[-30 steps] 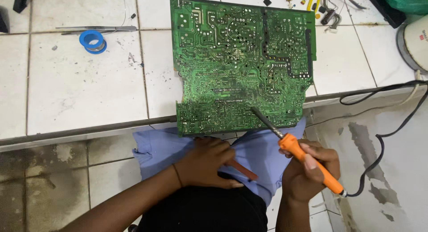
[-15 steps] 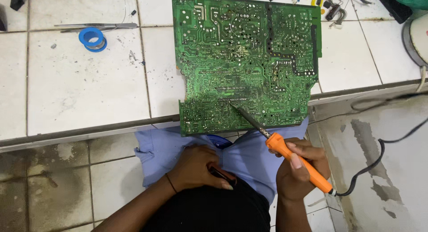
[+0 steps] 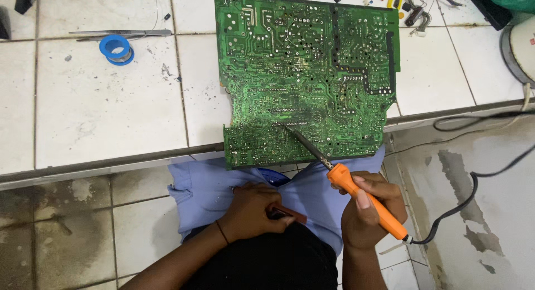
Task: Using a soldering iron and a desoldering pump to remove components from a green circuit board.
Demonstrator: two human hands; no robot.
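Orange soldering iron (image 3: 365, 198) in right hand (image 3: 370, 212), tip on green circuit board (image 3: 304, 78); left hand (image 3: 253, 212) on lap.

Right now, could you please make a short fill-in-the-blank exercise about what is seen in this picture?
1. The right hand holds a soldering iron with an ____ handle.
2. The iron's tip touches the ____ circuit board.
3. The roll of wire on the tiled counter has a ____ spool.
4. The left hand rests on the person's lap, ____ the counter edge.

Missing words: orange; green; blue; below
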